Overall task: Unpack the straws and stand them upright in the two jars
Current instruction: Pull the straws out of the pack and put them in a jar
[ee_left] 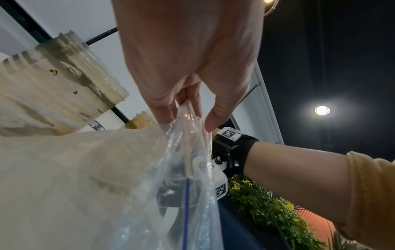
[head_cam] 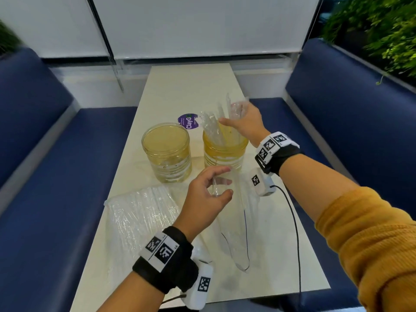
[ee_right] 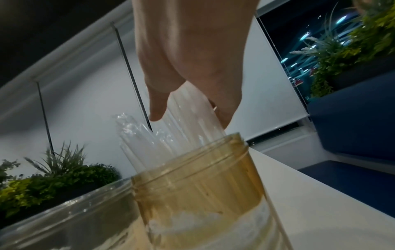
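Observation:
Two amber-tinted clear jars stand mid-table. The left jar (head_cam: 167,152) (ee_left: 64,81) holds no straws. Clear straws (head_cam: 213,129) (ee_right: 147,147) stand leaning in the right jar (head_cam: 225,154) (ee_right: 198,182). My right hand (head_cam: 234,113) (ee_right: 190,116) reaches over that jar and grips the upper part of a bundle of them between thumb and fingers. Nearer me, my left hand (head_cam: 225,182) (ee_left: 189,120) pinches the mouth of a limp, empty clear plastic bag (head_cam: 238,233) (ee_left: 181,194), which trails over the table. A sealed pack of straws (head_cam: 139,212) lies to the left.
The narrow white table (head_cam: 193,86) runs between two blue benches (head_cam: 45,176). A purple round sticker (head_cam: 188,121) lies behind the jars. A black cable (head_cam: 295,221) from my right wrist crosses the table's right side. Plants stand behind the benches.

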Action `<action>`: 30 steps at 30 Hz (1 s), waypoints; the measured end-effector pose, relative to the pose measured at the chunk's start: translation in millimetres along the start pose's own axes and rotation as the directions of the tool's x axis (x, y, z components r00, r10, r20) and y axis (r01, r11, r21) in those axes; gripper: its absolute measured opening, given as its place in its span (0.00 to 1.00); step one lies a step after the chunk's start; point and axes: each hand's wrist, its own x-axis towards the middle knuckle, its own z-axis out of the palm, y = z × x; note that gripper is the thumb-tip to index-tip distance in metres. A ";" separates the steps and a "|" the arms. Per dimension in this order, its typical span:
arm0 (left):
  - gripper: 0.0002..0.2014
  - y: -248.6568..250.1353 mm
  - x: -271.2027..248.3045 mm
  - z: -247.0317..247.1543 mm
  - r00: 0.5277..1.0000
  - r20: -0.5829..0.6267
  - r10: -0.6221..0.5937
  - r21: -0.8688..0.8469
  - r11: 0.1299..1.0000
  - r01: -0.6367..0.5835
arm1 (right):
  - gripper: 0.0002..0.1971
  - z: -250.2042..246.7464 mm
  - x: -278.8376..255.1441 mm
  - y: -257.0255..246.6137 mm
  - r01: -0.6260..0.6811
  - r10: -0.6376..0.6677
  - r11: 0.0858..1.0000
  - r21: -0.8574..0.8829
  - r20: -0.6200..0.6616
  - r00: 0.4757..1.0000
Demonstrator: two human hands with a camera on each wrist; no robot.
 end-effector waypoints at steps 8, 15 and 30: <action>0.21 5.7 5.3 2.2 1.000 -0.001 0.003 0.021 1.000 -0.003 | 0.27 4.9 -0.2 2.8 0.422 -0.428 0.845 -0.328 0.059 0.902; 0.21 8.6 10.4 1.6 0.999 -0.044 -0.015 0.036 0.999 0.017 | 0.30 -1.3 -9.1 6.0 0.476 -0.484 0.752 -0.456 0.109 0.868; 0.31 20.5 19.3 25.4 0.995 0.091 0.049 0.168 0.984 -0.064 | 0.18 -58.9 -138.8 -77.5 0.034 -0.021 0.851 -0.523 0.030 0.999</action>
